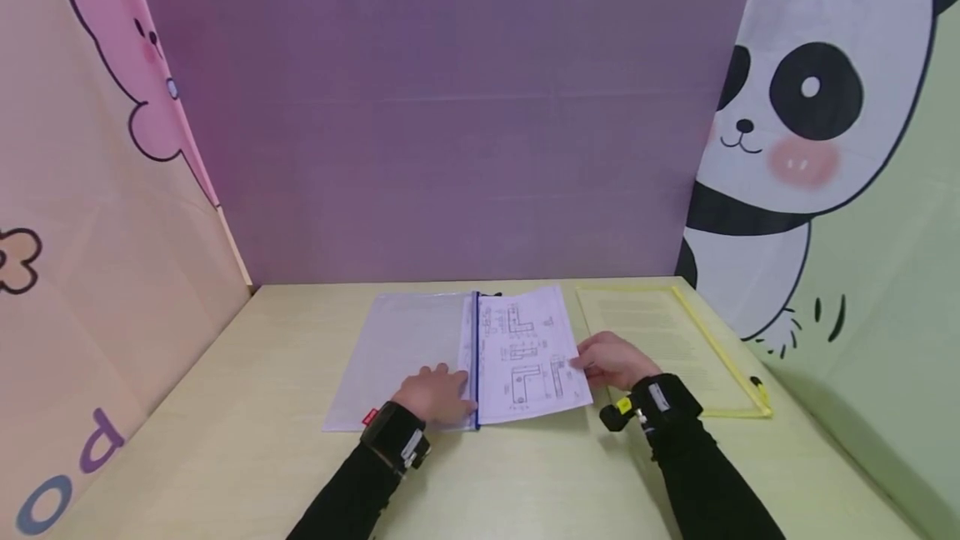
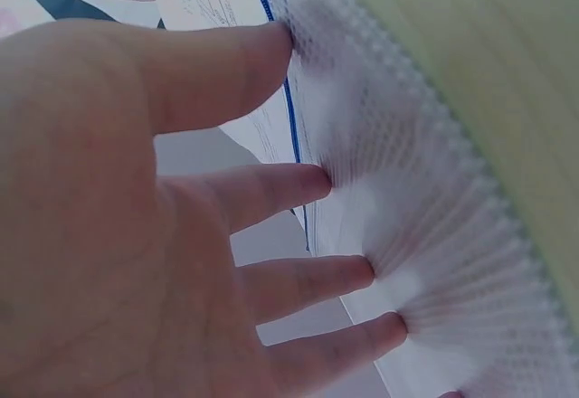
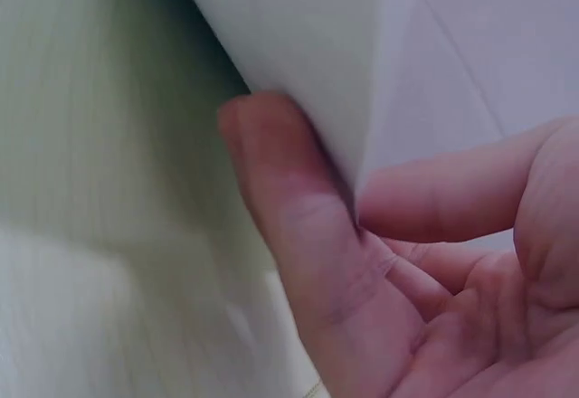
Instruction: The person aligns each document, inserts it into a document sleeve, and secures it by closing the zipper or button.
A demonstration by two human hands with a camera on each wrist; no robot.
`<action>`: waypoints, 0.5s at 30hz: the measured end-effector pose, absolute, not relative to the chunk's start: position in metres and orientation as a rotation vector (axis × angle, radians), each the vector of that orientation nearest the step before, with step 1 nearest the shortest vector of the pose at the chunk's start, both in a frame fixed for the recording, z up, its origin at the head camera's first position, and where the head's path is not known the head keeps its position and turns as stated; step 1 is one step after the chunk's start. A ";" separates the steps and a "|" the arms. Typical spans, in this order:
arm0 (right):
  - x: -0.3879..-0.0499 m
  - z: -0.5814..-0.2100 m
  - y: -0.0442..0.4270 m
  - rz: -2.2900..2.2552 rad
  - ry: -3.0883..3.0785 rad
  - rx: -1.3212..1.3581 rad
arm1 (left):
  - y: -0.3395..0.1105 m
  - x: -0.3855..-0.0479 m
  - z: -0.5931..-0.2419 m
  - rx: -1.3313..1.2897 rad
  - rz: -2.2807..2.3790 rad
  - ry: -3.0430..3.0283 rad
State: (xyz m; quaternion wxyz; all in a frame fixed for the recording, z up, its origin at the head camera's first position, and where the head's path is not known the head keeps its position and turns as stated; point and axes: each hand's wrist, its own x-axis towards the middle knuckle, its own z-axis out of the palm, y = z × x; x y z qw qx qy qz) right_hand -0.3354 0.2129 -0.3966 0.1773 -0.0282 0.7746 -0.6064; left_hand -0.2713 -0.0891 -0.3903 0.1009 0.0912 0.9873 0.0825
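A clear mesh zip bag point(image 1: 408, 332) with a blue zip edge point(image 1: 476, 357) lies on the table, a small red tab at its lower left. Sheets of paper with printed technical drawings point(image 1: 528, 357) stick out past the zip on the right, partly inside the bag. My left hand point(image 1: 437, 394) presses on the bag beside the zip; in the left wrist view its fingers point(image 2: 280, 185) are spread and their tips touch the mesh. With thumb and finger, my right hand point(image 1: 613, 361) pinches the right edge of the sheets point(image 3: 298, 36), which is lifted off the table.
A yellow-edged zip bag point(image 1: 675, 332) with printed pages lies on the right of the table point(image 1: 225, 440), partly behind my right hand. A purple cloth point(image 1: 465, 123) stands at the back, with patterned cloths at both sides.
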 end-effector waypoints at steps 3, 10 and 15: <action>-0.334 -0.398 0.212 -1.695 2.228 -0.077 | -0.089 -0.271 -0.391 0.269 0.247 2.914; -0.334 -0.400 0.209 -1.698 2.255 -0.082 | -0.087 -0.271 -0.392 0.259 0.247 2.910; -0.334 -0.401 0.204 -1.725 2.251 -0.088 | -0.085 -0.271 -0.391 0.256 0.237 2.914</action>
